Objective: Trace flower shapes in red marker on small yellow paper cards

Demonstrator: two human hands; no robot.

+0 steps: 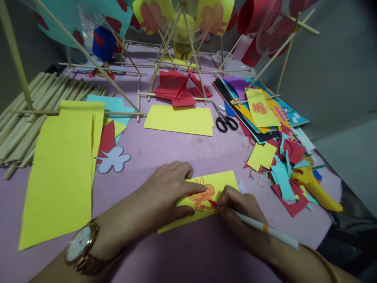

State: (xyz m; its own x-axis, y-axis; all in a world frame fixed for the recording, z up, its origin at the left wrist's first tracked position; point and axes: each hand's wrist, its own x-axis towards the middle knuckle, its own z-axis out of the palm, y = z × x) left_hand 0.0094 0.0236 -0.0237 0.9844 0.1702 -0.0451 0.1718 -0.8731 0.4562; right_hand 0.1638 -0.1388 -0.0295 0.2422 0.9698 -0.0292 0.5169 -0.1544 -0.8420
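A small yellow paper strip [225,182] lies in front of me, with a butterfly drawing [203,196] in orange-red lines on it. My left hand [167,192] rests on the strip's left part, fingers spread, the index fingertip touching the drawing. In my right hand [238,204] is a white felt-tip marker [271,232] with an orange band, pinched near its red tip. That tip meets the lower right wing of the butterfly. Further left, a white butterfly cutout [113,160] lies on the table.
Wooden stick frames [165,55] with decorated paper cylinders stand along the back. Black-handled scissors [226,121] lie beside a yellow sheet [179,120]. Paper scraps and a yellow glue gun [318,188] are at right. Large yellow sheets [60,173] and rolled sticks [38,106] occupy the left.
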